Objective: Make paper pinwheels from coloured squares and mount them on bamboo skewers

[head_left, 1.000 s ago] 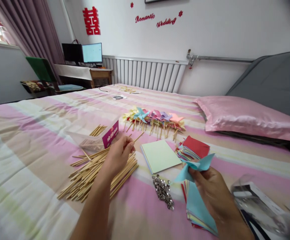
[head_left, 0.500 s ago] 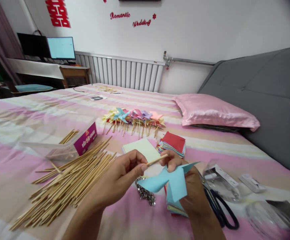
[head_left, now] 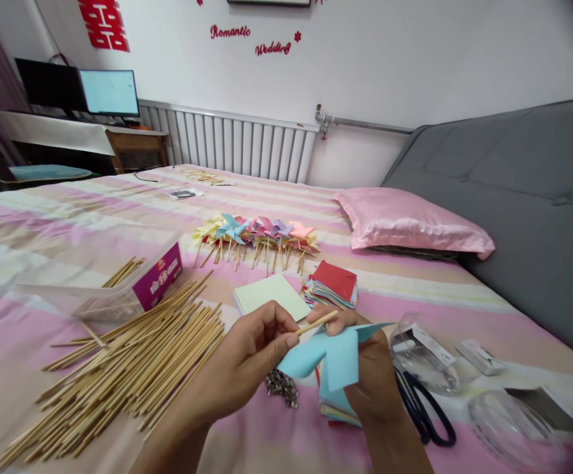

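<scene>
Here, in the head view, a person seated at a striped bed point(head_left: 69, 217) assembles paper pinwheels. The left hand point(head_left: 247, 368) pinches a thin wooden stick point(head_left: 316, 323) between thumb and fingertips, its far end touching the back of a folded light-blue pinwheel point(head_left: 333, 352), which the right hand point(head_left: 373, 375) grips closed at its centre. The stick and the paper meet just between the two hands, above a small heap of silver pins point(head_left: 282, 386).

Judged from how things lie, the work is well along but far from over: a row of finished pinwheels point(head_left: 257, 232) lies farther up the bed, while a large pile of loose sticks point(head_left: 123, 368) spreads to the left beside a clear plastic box point(head_left: 118, 280), and stacks of coloured paper point(head_left: 333, 284) and a pale green pad point(head_left: 271, 294) wait just beyond the hands. Whether this blue wheel is pinned to its stick cannot be told. Black scissors point(head_left: 425, 415) lie to the right.
</scene>
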### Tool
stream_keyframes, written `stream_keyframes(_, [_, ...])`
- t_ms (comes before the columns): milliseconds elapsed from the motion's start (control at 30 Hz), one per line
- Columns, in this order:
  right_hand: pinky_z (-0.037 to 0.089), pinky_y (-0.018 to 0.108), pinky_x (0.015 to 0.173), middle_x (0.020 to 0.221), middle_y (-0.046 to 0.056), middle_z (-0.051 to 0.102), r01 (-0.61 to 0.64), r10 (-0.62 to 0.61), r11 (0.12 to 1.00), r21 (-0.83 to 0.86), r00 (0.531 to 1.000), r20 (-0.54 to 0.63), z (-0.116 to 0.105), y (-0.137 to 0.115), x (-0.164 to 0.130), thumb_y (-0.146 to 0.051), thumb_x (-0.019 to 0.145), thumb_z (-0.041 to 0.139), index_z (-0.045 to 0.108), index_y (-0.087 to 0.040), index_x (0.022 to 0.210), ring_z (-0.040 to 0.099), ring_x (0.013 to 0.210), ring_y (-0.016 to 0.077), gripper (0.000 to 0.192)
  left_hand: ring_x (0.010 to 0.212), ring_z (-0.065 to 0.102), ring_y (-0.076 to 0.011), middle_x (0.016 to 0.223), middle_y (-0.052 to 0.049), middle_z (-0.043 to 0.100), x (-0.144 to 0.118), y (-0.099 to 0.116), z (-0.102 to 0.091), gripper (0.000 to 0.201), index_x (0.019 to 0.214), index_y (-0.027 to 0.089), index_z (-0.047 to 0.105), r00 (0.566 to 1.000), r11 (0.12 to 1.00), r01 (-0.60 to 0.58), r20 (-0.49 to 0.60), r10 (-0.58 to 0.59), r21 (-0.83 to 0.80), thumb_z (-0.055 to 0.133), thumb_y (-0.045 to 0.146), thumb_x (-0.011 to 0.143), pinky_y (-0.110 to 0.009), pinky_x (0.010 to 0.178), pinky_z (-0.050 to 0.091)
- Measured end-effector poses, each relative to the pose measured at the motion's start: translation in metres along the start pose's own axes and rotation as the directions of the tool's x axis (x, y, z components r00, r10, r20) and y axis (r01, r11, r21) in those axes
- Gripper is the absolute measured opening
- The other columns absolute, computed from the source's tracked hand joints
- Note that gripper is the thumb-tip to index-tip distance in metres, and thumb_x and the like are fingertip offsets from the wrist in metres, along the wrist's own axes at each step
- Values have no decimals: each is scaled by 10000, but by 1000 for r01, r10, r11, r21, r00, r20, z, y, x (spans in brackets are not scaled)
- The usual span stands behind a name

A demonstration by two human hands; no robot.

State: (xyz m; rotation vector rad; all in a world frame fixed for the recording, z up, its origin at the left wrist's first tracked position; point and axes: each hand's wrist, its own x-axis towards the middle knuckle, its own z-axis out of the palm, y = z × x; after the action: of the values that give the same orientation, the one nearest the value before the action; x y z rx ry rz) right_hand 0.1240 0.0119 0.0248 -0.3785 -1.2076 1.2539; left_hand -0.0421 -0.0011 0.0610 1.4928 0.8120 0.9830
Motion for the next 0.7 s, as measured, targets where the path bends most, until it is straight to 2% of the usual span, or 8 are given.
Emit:
stream_keyframes(267, [479, 307, 759, 896, 3, 689, 38, -42, 995, -88, 998, -44, -1, 3, -1, -198, 768, 702, 685, -265, 781, 635, 840, 174, 71, 611, 407, -86, 701, 26, 473, -1, 0, 1, 212, 816, 157, 502, 1000, 1000, 4, -12, -4, -7, 544, 359, 864, -225, 532, 312])
stream_keyframes(500, [490, 265, 688, 904, 16, 684, 28, -27, 998, -56, 999, 19, 1, 2, -1, -147, 789, 669, 677, -265, 811, 610, 822, 158, 121, 587, 396, -78, 680, 30, 469, 0, 1, 1, 217, 817, 151, 501, 1000, 999, 2, -20, -2, -33, 552, 358, 859, -217, 514, 301])
stream_keyframes(700, [488, 265, 672, 896, 26, 685, 20, -19, 998, -61, 1000, 11, 1, 1, -1, -184, 778, 686, 672, -261, 805, 610, 812, 166, 83, 586, 393, -79, 679, 30, 466, -1, 0, 1, 217, 811, 151, 500, 1000, 999, 7, -22, -7, -43, 559, 355, 853, -219, 513, 295])
